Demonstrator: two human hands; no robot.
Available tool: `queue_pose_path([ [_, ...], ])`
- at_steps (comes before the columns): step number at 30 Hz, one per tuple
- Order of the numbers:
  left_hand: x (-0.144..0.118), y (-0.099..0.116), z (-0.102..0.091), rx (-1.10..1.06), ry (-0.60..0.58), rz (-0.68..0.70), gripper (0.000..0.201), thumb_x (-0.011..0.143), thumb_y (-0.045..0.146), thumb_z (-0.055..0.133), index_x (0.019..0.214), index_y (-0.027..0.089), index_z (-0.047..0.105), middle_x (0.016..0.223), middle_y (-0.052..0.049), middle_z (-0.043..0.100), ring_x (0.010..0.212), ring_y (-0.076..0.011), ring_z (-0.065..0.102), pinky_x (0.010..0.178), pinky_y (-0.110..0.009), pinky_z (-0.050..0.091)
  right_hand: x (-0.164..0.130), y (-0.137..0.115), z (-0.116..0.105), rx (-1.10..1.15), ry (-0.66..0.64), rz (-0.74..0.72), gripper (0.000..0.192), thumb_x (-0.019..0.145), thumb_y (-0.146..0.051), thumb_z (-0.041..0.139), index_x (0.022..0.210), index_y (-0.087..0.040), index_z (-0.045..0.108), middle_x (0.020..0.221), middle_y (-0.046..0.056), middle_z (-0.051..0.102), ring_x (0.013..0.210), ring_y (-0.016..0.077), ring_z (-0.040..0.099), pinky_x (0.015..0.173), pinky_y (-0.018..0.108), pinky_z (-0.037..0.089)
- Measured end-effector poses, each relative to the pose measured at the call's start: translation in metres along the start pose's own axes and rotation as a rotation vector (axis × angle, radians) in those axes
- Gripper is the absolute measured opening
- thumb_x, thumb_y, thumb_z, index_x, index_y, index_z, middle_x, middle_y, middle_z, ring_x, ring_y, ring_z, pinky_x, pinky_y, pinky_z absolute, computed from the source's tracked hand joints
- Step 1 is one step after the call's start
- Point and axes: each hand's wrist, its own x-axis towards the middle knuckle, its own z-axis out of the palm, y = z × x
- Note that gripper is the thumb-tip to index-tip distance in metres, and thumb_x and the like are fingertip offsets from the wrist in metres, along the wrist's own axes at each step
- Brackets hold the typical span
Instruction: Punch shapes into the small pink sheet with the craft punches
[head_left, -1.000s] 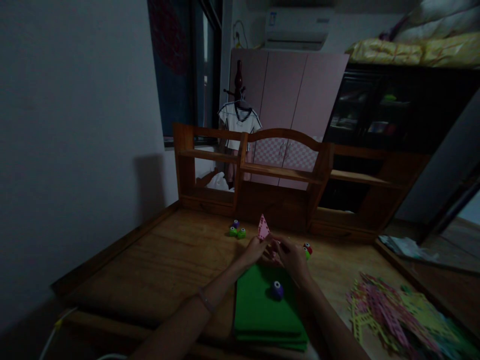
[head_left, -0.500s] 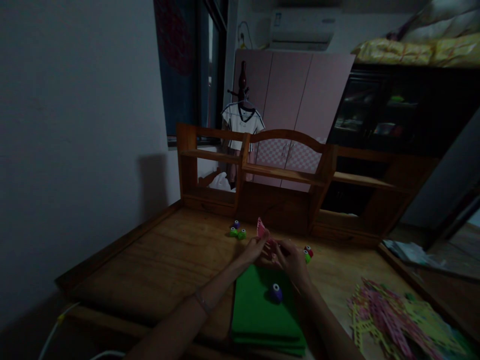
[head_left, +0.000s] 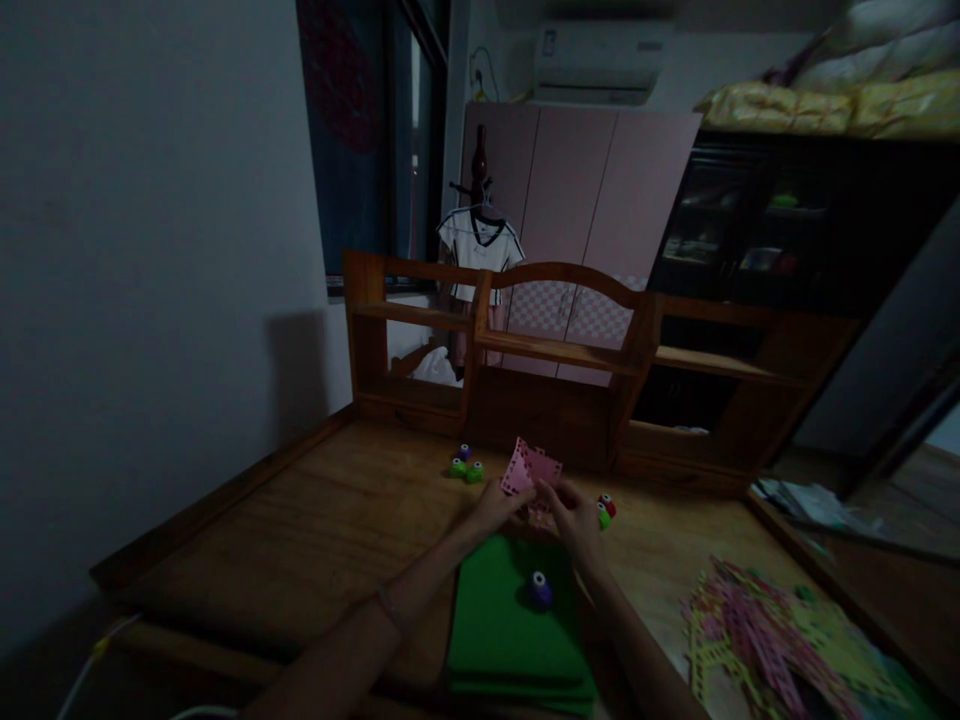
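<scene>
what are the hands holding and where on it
Both the left hand and right hand hold a pink punched sheet by its lower edge, above the green sheets.

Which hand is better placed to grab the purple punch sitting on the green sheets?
Probably the right hand: it is nearer the purple punch than the left hand. Both hold the pink sheet.

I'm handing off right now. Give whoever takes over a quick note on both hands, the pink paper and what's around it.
Left hand and right hand together hold the pink punched paper up above the desk.
Green sheet stack lies under the hands, with a purple punch on it.
Two green punches and a smaller purple one sit left of the paper; a red-and-green pair right.
Heap of punched strips lies far right.
</scene>
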Motion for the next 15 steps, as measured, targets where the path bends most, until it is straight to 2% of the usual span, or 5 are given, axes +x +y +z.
queue_pose_path([
  [4,-0.004,0.01,0.002,0.001,-0.004,-0.059,0.048,0.066,0.052,0.065,0.081,0.007,0.062,0.073,-0.01,0.063,0.059,-0.015,0.057,0.056,-0.024,0.046,0.003,0.002,-0.003,0.074,-0.036,0.013,0.042,0.083,-0.05,0.05,0.081,-0.01,0.063,0.074,0.006,0.062,0.07,0.0167,0.055,0.061,0.023,0.039],
  [8,-0.001,0.015,-0.002,-0.078,0.029,-0.058,0.05,0.067,0.053,0.065,0.085,0.007,0.06,0.072,-0.009,0.061,0.06,-0.0148,0.058,0.057,-0.025,0.048,0.002,0.004,-0.007,-0.011,-0.023,-0.017,0.039,0.085,-0.048,0.049,0.082,-0.011,0.062,0.077,0.006,0.061,0.071,0.0168,0.055,0.064,0.023,0.04],
  [12,0.005,0.018,-0.011,-0.097,0.07,0.012,0.046,0.072,0.05,0.061,0.09,0.008,0.057,0.076,-0.006,0.058,0.062,-0.012,0.056,0.058,-0.023,0.046,0.006,-0.004,-0.007,-0.062,0.013,0.018,0.042,0.084,-0.051,0.047,0.076,-0.011,0.059,0.07,0.007,0.059,0.068,0.0175,0.054,0.061,0.023,0.04],
  [15,0.004,0.024,-0.015,-0.072,0.062,0.08,0.042,0.077,0.048,0.058,0.095,0.01,0.055,0.081,-0.006,0.058,0.067,-0.0116,0.056,0.06,-0.021,0.044,0.016,-0.022,-0.022,-0.036,0.045,0.124,0.045,0.083,-0.054,0.046,0.077,-0.012,0.059,0.066,0.005,0.056,0.06,0.0167,0.053,0.054,0.023,0.04],
])
